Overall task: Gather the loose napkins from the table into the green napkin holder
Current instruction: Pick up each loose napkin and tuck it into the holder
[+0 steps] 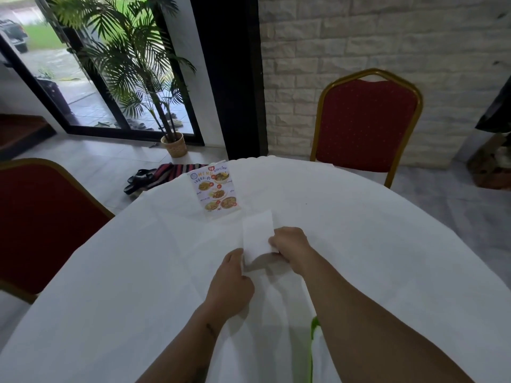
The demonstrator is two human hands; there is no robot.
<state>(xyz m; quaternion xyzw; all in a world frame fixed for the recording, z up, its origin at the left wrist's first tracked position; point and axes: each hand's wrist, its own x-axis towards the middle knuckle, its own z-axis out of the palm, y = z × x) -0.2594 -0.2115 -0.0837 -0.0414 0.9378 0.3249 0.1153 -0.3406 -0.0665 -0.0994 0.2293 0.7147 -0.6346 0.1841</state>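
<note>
Head view: both hands up over the white table [359, 244], left hand [231, 283] and right hand [290, 246] each pinching one white napkin [257, 236], green holder [313, 344] by the right forearm

Two forearms enter from the bottom edge, both bare from as far up as the view reaches down to the wrists; no sleeve, cuff, glove or wristband covers any visible part. The left hand [231, 283] and right hand [290, 244] are bare, with no ring seen on the visible fingers. The left forearm [190, 346] carries a small dark mark near the wrist and a fainter dark patch lower down; their nature cannot be determined. The right forearm [367, 324] shows no marking.
</note>
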